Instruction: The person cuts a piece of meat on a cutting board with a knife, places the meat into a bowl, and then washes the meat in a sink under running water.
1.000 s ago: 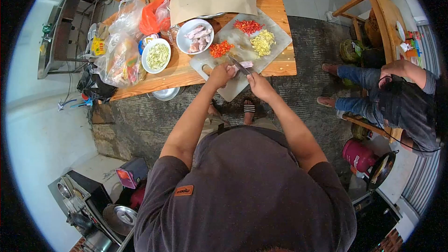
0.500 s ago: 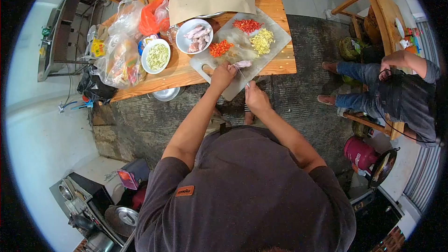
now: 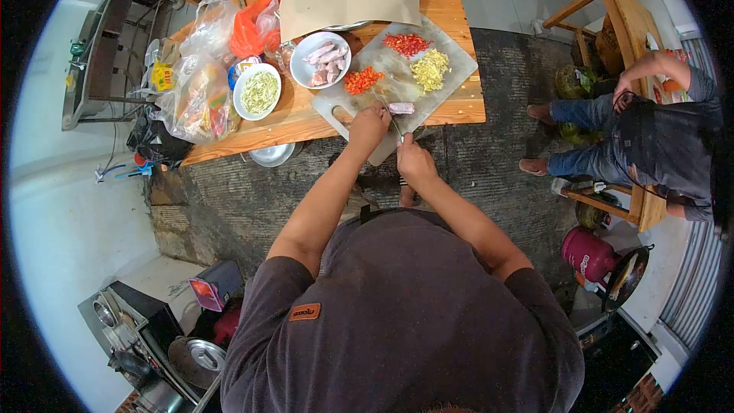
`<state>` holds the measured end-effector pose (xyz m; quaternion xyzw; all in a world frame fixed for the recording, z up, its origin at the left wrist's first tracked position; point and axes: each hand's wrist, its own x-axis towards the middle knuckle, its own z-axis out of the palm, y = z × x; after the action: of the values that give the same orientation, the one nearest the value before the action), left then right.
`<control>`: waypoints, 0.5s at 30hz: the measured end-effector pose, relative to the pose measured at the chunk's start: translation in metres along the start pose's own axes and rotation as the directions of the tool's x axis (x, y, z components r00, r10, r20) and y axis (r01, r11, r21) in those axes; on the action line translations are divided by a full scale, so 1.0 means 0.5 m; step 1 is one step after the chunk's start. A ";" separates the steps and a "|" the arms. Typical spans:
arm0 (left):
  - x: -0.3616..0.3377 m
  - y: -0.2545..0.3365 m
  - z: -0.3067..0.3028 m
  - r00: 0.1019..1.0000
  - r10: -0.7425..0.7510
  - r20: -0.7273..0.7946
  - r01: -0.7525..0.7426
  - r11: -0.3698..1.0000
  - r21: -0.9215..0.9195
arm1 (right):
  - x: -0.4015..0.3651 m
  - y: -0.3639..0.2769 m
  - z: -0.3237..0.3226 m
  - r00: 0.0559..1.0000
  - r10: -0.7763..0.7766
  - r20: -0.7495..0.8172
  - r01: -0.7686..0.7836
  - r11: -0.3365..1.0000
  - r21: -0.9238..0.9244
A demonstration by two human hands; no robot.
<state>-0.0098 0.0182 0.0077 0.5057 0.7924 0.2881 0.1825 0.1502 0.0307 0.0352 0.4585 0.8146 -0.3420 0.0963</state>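
Head view. The right hand (image 3: 415, 160) is clenched round the handle of a knife (image 3: 394, 119), whose blade points away across the cutting board (image 3: 455, 61). The board overhangs the near edge of the wooden tabletop (image 3: 459, 111), towards its right corner. The left hand (image 3: 369, 124) rests on the board with curled fingers; whether it grips anything cannot be told. A pale piece of meat (image 3: 401, 108) lies just beside it. A bowl of meat pieces (image 3: 320, 60) touches the board's left edge.

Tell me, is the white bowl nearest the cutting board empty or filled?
Partly filled: the white bowl holds pale pink meat pieces and sits against the cutting board.
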 end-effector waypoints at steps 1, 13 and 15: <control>0.000 -0.001 0.001 1.000 -0.012 0.019 0.012 1.000 0.011 | 0.003 -0.005 -0.005 0.999 0.017 0.032 -0.018 1.000 0.021; 0.014 -0.008 -0.002 0.987 -0.134 0.085 0.137 0.990 -0.032 | -0.002 0.022 0.019 0.998 0.063 0.001 -0.063 0.996 0.055; 0.009 -0.004 -0.002 0.989 -0.132 0.071 0.134 0.991 -0.020 | 0.017 0.016 0.012 0.998 0.057 0.004 -0.057 0.996 0.075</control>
<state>-0.0135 0.0214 0.0071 0.4590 0.8141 0.2672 0.2348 0.1509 0.0353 0.0233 0.4845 0.7877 -0.3698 0.0896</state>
